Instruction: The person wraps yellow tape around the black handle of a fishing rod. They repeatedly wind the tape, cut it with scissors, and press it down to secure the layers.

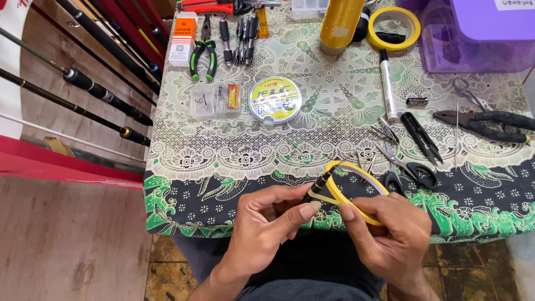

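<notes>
A: Hands first. How are they placed?

B: The left hand [266, 223] and the right hand [390, 231] are held close together at the near edge of the table [184, 217], above the lap. The left hand is closed on a thin black rod end [317, 187], pinched between thumb and fingers. The right hand is closed on a yellow tape roll [356, 192], gripped at its lower rim.

A: Contact between rod and roll?

B: The rod end is seen touching the roll's upper left rim. Whether tape is already stuck to it cannot be told.

A: Position of the roll?

B: It is held tilted, over the green-patterned border of the cloth, just in front of the black-handled scissors [409, 170].

A: Surroundings noted?

B: A round spool of fishing line [275, 100] is lying mid-table. A white marker [388, 86] and black snips [422, 136] are laid to the right of it, with dark pliers [485, 124] further right. A second yellow tape roll [395, 28] and a gold thread spool [339, 25] are placed at the far edge. Green-handled pliers [203, 56] are at far left. Fishing rods [95, 92] are leaned beside the table.
</notes>
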